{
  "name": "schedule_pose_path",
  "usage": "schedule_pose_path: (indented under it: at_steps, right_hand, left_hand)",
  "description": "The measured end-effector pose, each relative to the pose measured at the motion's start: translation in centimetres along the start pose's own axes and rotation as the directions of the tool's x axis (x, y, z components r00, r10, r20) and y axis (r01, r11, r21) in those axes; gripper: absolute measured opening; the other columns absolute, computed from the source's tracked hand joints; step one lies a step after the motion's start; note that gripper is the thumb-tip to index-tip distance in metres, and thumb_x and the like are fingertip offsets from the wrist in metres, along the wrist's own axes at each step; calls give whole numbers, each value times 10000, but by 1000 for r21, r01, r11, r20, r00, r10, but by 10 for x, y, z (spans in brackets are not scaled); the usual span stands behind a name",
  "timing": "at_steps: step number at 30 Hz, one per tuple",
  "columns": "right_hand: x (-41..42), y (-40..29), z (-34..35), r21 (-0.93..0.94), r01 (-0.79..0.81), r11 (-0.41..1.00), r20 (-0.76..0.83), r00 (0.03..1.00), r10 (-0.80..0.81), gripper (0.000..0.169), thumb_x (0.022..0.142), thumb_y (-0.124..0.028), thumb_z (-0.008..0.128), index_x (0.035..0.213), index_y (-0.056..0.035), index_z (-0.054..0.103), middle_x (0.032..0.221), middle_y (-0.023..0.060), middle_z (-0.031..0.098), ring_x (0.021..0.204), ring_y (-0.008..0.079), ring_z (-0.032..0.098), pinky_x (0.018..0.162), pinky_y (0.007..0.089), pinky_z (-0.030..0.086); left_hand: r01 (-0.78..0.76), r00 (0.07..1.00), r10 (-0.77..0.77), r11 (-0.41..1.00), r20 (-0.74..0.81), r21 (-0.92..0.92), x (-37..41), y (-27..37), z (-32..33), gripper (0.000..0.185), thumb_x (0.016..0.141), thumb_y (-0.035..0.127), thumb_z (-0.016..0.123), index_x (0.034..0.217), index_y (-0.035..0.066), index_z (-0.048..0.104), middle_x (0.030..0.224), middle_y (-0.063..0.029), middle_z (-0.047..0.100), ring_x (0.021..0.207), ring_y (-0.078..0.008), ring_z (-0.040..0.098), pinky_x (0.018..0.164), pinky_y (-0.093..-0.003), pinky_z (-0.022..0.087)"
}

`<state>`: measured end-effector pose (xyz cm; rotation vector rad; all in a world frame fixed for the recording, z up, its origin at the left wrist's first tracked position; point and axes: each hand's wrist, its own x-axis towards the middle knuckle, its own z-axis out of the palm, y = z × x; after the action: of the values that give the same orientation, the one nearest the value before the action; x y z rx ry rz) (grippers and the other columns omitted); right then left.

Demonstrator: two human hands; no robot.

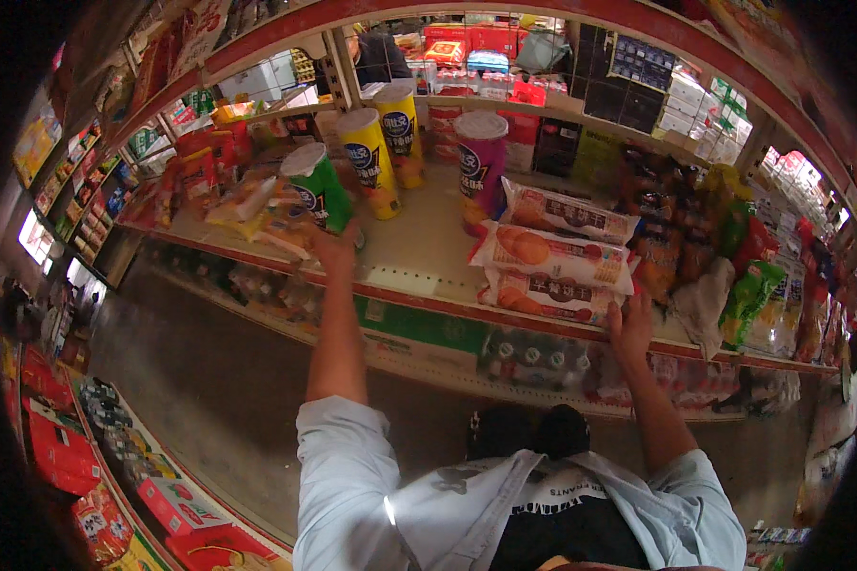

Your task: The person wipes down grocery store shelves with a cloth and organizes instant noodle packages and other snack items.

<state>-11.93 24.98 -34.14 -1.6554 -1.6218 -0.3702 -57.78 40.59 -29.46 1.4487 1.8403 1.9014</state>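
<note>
My left hand (334,246) is at the lower end of a green snack canister (318,187) with a pale lid; whether it grips the canister is blurred. To the canister's right stand two yellow canisters (371,168) and a purple canister (480,160). My right hand (632,321) is by the right end of the packaged biscuits (557,292) at the shelf's front edge, its fingers upward. Three biscuit packs lie one behind another, the middle one (553,257) showing round biscuits. A crumpled pale cloth (703,307) lies right of my right hand.
The shelf's red front edge (428,303) crosses before me. Bagged snacks (246,207) lie at the left, with dark and orange packets (664,243) and a green bag (751,300) at the right. Bottled drinks (535,357) stand below. Another shelf with red boxes (61,450) is at the lower left.
</note>
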Motion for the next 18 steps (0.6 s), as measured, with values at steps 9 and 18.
schedule_pose_path:
  at_steps: [9, 18]
  right_hand:
    - [3, -8, -16, 163, -146, 976, 140, 982, 124, 454, 819, -252, 510, 1221, -72, 404, 1220, 149, 398, 991, 346, 503, 727, 391, 467]
    - [7, -11, -16, 139, -137, 981, 142, 983, 117, 430, 790, -229, 532, 1183, -78, 446, 1190, 131, 429, 971, 331, 510, 716, 390, 469]
  left_hand:
    - [-310, 930, 332, 939, 158, -149, -74, 90, 54, 754, 707, 260, 703, 1286, -2, 296, 1285, -176, 352, 1186, -289, 352, 986, -382, 277]
    - [-41, 823, 238, 930, 516, -364, -47, 131, 146, 896, 610, 458, 742, 1253, -13, 334, 1233, -184, 420, 1172, -266, 390, 956, -347, 317]
